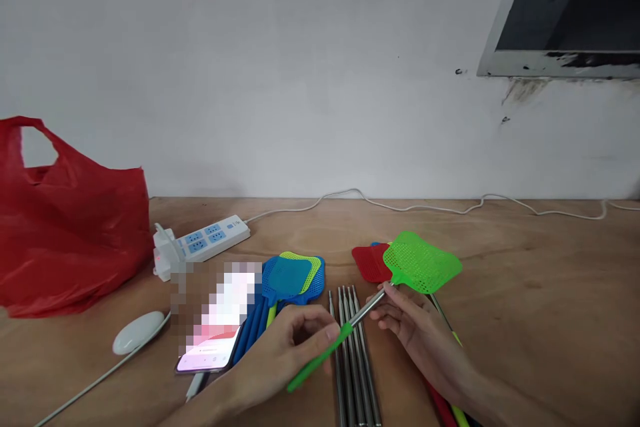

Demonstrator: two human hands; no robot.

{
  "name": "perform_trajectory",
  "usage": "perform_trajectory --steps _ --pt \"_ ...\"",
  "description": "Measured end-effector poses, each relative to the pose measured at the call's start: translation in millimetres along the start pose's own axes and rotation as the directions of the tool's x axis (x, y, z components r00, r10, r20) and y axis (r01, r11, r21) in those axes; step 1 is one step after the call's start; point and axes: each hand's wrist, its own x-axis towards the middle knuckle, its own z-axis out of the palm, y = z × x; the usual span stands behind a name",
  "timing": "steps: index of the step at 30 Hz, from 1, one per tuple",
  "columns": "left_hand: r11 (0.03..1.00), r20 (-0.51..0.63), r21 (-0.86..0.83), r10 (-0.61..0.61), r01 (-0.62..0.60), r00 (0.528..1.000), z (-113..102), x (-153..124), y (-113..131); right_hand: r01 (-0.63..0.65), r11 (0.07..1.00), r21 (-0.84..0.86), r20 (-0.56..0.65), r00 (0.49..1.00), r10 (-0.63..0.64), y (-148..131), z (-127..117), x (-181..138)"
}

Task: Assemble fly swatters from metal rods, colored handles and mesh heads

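A green fly swatter (423, 263) with a short metal shaft is held slantwise in front of me, its mesh head up and to the right. My left hand (305, 343) pinches its green handle near the shaft. Fingers of my right hand (410, 320) close on the shaft just below the head. Under the swatter lie several metal rods (354, 360) side by side on the table. Beneath my right hand is a pile with a red swatter (370, 263); yellow-green and red handles stick out below. Left of the rods, blue swatters (287, 278) and a yellow-green one are stacked, partly covered by my left hand.
A phone (210, 352), partly pixelated, lies left of the blue swatters. Behind it sits a white power strip (220, 238) with a plugged-in adapter; its cord runs along the wall. A white mouse-shaped object (139, 332) and a red plastic bag (75, 227) are at left.
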Motion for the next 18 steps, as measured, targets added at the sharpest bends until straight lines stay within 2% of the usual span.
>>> perform_trajectory --steps 2,6,9,13,15,18 --pt "0.999 0.042 -0.011 -0.04 0.041 0.998 1 -2 -1 0.005 1.0 0.004 -0.007 1.0 -0.005 0 -1 2" --pt "0.996 0.053 -0.02 -0.082 0.083 0.995 4 -3 -9 0.041 0.999 -0.029 -0.038 0.998 -0.042 1 -1 3" --pt "0.998 0.082 0.016 -0.059 0.057 0.995 8 -2 -11 0.064 0.995 -0.076 -0.037 0.997 -0.067 3 3 -1" --pt "0.991 0.118 0.133 -0.005 -0.011 0.993 12 -3 0 0.075 0.99 -0.12 -0.039 0.996 -0.08 8 10 -7" --pt "0.973 0.094 0.221 0.045 -0.065 0.995 9 -6 6 0.11 0.986 -0.126 -0.073 0.99 -0.12 6 10 -5" --pt "0.96 0.071 0.279 0.015 -0.035 0.997 1 -13 10 0.177 0.979 -0.101 -0.16 0.968 -0.191 -3 5 2"
